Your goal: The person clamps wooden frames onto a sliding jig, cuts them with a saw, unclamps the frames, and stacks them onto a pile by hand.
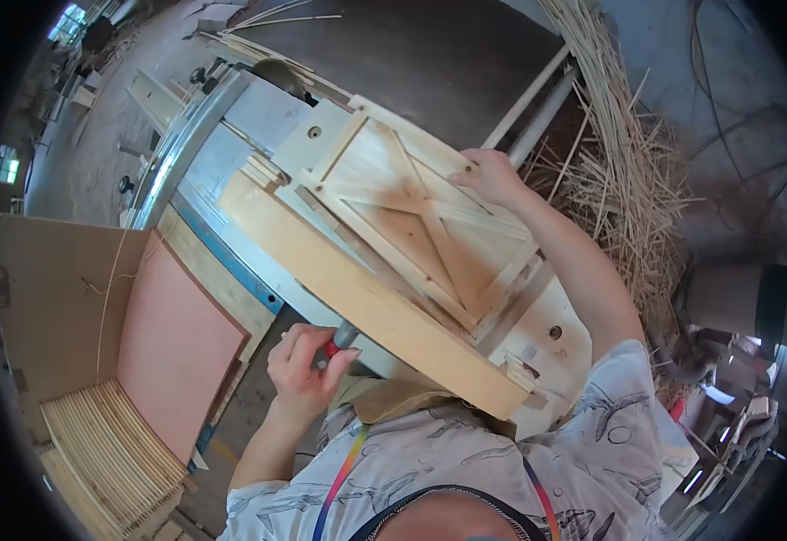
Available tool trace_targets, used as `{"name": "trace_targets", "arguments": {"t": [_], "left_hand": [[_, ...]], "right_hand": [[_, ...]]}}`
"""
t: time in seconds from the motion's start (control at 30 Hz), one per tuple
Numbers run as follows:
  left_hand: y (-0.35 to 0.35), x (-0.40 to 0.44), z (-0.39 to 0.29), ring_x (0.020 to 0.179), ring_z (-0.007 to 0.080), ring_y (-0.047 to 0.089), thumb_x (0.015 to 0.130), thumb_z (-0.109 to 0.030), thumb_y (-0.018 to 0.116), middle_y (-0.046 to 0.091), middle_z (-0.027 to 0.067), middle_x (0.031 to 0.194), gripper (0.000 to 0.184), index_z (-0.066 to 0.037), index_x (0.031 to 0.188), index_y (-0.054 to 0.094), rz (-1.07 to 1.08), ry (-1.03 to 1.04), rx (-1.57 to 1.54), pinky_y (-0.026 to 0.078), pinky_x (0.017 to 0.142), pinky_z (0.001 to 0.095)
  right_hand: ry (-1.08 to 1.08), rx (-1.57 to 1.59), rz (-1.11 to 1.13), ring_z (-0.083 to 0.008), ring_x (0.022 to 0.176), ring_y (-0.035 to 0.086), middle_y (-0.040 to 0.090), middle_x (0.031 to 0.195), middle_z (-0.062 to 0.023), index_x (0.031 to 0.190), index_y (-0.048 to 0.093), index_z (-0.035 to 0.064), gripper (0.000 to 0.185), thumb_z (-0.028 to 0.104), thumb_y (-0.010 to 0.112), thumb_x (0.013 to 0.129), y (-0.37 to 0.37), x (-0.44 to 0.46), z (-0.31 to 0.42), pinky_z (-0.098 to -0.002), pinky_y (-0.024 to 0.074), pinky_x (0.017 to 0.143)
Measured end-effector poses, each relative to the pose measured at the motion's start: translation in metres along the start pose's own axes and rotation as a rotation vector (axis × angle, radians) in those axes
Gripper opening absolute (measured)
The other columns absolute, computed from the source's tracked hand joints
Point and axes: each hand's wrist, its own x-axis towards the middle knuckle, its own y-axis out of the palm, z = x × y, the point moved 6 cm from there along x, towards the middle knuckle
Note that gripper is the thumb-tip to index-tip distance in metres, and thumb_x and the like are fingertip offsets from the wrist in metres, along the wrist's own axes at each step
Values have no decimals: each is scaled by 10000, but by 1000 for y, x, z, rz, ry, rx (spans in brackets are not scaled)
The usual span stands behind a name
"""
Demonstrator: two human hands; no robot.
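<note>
The pale wooden frame (425,209), with thin slanted strips that met near its middle, lay on a light board with round holes (533,335), right in front of the person. The right hand (493,178) touched the far right edge of the frame, with its fingers over the rim, but I could not tell how hard it held on. Along the frame's near left side ran a long yellow board (357,293). Small wood strips (263,169) stuck out at its far end, and a few more sat by its near end. The left hand (308,365) was curled around a red and gray handle (331,348), just beside the yellow board. A metal surface with a blue edge (231,248) was under and to the left of all this. Farther left, a pink board (168,334) leaned near a big brown cardboard sheet (60,288), and a neat row of thin wood pieces (114,442) was just below them. On the right, a messy heap of thin sticks (628,180) spread out. A wide dark sheet (420,54) lay past the frame. The person wore a white shirt with dark drawings (592,433) and rainbow straps (344,469).
</note>
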Motion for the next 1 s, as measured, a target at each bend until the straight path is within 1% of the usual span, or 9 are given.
{"name": "trace_targets", "arguments": {"t": [0.23, 0.3, 0.4, 0.5, 0.57, 0.63, 0.73, 0.93, 1.0], "left_hand": [[-26, -26, -7, 738, 225, 714, 824, 17, 794, 745, 139, 881, 235, 0, 1043, 712, 164, -236, 38, 559, 681, 329], [-27, -39, 9, 873, 215, 727, 865, 29, 741, 745, 123, 923, 212, 5, 1072, 708, 236, -518, -37, 564, 774, 329], [-13, -32, 24, 927, 262, 747, 889, -158, 811, 762, 175, 997, 393, 0, 1229, 693, 498, -662, -14, 582, 813, 390], [63, -47, 88, 927, 377, 740, 865, -649, 765, 754, 222, 1030, 765, 45, 1183, 700, 586, -358, 108, 584, 846, 456], [96, -51, 112, 904, 407, 739, 883, -659, 740, 751, 248, 966, 725, 40, 1076, 740, 727, -491, 111, 584, 824, 468], [98, -55, 119, 883, 433, 734, 879, -642, 753, 743, 272, 905, 679, 30, 979, 767, 597, -482, 53, 584, 799, 472], [89, -53, 116, 902, 461, 728, 883, -589, 757, 737, 310, 915, 654, 64, 916, 775, 541, -462, 24, 596, 825, 476], [91, -64, 118, 910, 452, 736, 873, -535, 750, 744, 305, 936, 615, 78, 925, 772, 469, -436, 65, 601, 834, 475], [90, -65, 115, 913, 451, 737, 874, -531, 740, 745, 305, 943, 612, 78, 931, 771, 477, -409, 96, 601, 840, 476]], "right_hand": [[-80, -72, 27, -414, 1142, 673, 716, 1162, -236, 1175, 769, 60, 419, 333, 832, 864, 28, -47, -47, -472, 533, 986], [-123, -82, -20, -420, 1123, 682, 725, 1161, -229, 1184, 769, 81, 373, 309, 800, 890, 30, -47, -57, -484, 541, 971], [-57, -139, 31, -394, 1029, 731, 748, 1130, -232, 1205, 762, 87, 320, 218, 756, 913, 40, -41, -77, -465, 566, 915], [-105, -225, 61, -320, 1010, 756, 767, 1099, -219, 1245, 759, 105, 378, 266, 773, 903, 35, -44, -60, -436, 572, 899], [34, -286, 105, -350, 1033, 749, 765, 1096, -226, 1247, 760, 116, 408, 327, 783, 898, 28, -47, -41, -446, 570, 918], [4, -454, 130, -371, 1082, 737, 759, 1118, -243, 1215, 773, 94, 444, 371, 788, 869, 26, -39, -43, -455, 564, 953], [89, -758, 409, -408, 1062, 729, 750, 1123, -251, 1149, 762, 48, 459, 365, 807, 820, 10, -40, -4, -492, 563, 948], [-415, -287, -342, -410, 1078, 714, 728, 1158, -269, 1171, 744, -29, 443, 319, 792, 901, -35, -59, 249, -473, 569, 924], [-423, -89, -328, -387, 1003, 714, 724, 1120, -246, 1168, 735, -27, 371, 241, 782, 915, -23, -128, 351, -444, 568, 891]]}}
